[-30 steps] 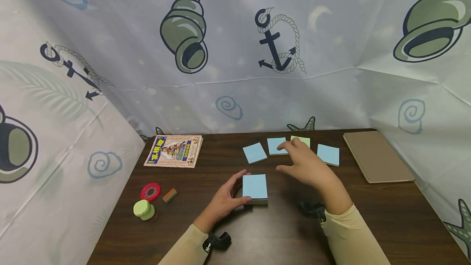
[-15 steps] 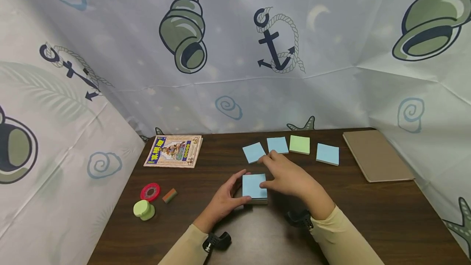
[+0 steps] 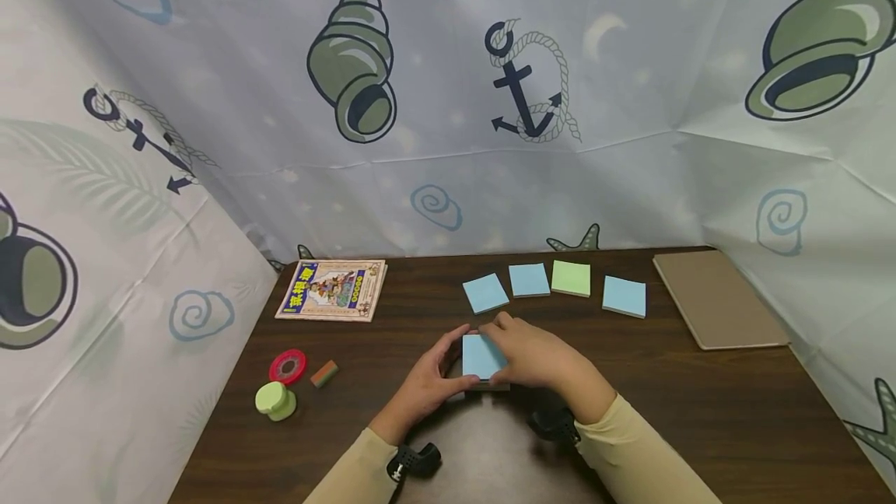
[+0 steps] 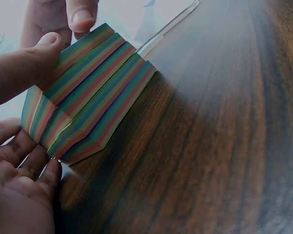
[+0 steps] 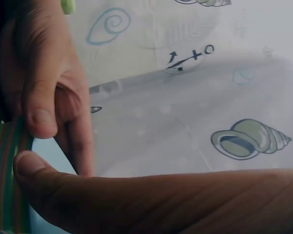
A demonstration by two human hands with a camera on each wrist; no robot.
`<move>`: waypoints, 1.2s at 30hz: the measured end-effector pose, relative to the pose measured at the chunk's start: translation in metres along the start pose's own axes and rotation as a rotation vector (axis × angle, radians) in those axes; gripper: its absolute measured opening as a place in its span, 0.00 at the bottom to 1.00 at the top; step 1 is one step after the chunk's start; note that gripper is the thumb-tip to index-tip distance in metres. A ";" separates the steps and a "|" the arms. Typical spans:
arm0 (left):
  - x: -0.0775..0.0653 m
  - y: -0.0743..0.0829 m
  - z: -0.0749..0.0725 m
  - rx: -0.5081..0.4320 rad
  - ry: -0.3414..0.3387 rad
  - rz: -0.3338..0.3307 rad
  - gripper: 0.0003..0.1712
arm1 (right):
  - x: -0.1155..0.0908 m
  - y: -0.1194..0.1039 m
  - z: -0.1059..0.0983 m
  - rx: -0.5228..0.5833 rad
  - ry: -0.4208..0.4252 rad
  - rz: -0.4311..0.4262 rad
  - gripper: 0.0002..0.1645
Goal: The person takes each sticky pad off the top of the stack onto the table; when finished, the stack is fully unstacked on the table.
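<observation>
A stack of sticky note pads (image 3: 481,358) with a light blue top lies on the dark wooden table between both hands. In the left wrist view the stack (image 4: 90,92) shows several layers with rainbow-striped sides, slightly out of line. My left hand (image 3: 427,379) grips the stack's left side, thumb at the front edge and fingers behind. My right hand (image 3: 539,356) holds its right side, thumb at the near corner and fingertips at the far edge. In the right wrist view the right thumb (image 5: 39,180) and left thumb (image 5: 41,117) both meet the striped side.
Behind the stack lie a tilted blue pad (image 3: 486,293), another blue pad (image 3: 529,280), a green pad (image 3: 570,278) and a blue pad (image 3: 624,297). A brown notebook (image 3: 721,298) lies right; an illustrated booklet (image 3: 332,289), red ring (image 3: 288,365), green tub (image 3: 276,401) and small striped block (image 3: 324,373) lie left.
My right hand has come from over the back pads, leftward and nearer, onto the stack's right side. The left hand has stayed on the stack.
</observation>
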State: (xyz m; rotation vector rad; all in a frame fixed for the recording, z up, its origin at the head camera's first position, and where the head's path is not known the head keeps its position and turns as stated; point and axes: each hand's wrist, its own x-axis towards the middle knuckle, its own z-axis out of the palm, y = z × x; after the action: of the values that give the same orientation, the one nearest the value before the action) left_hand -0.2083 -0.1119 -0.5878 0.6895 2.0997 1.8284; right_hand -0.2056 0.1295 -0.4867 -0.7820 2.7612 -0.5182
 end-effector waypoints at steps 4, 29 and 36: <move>-0.001 -0.002 0.000 -0.005 -0.005 0.012 0.53 | 0.002 -0.002 0.003 -0.031 -0.014 0.007 0.46; 0.000 -0.001 -0.003 0.000 0.000 -0.010 0.54 | 0.000 0.018 0.024 0.106 0.144 -0.063 0.48; 0.000 -0.005 -0.004 0.035 -0.012 -0.005 0.57 | -0.002 0.034 0.042 0.360 0.217 -0.052 0.49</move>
State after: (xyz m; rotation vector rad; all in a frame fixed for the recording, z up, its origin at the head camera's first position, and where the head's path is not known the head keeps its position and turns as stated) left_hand -0.2114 -0.1153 -0.5917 0.7008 2.1282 1.7846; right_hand -0.2069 0.1462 -0.5378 -0.7473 2.7186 -1.1327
